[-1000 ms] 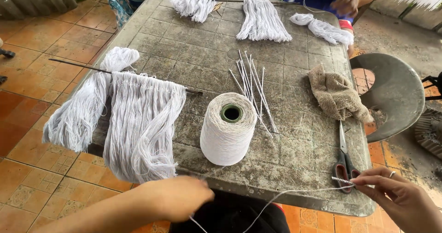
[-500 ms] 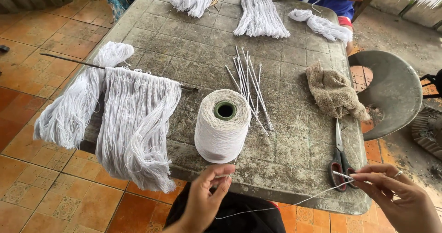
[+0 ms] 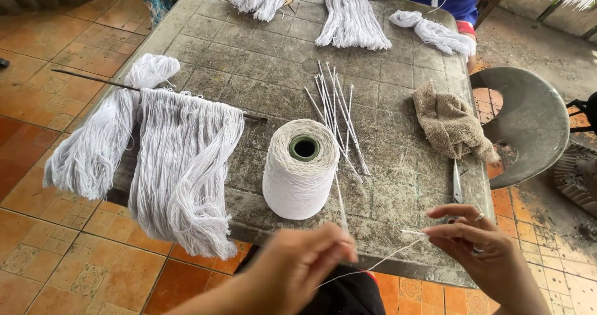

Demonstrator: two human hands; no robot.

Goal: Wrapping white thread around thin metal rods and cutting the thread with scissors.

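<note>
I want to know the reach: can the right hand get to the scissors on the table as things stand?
Probably yes. The scissors lie just beyond the right hand with nothing between them. But its fingers pinch a white thread that runs to the left hand, so it is not free.

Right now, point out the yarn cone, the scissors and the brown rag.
yarn cone (image 3: pixel 300 177), head view, on its white wound side.
scissors (image 3: pixel 457 183), head view, on the blades.
brown rag (image 3: pixel 449 126), head view, on its crumpled middle.

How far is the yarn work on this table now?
Done: fringes hang on one rod, and more bundles lie across the table. In hand: left hand and right hand stretch a strand between them. Left: the cone looks full, and bare sticks wait.
</note>
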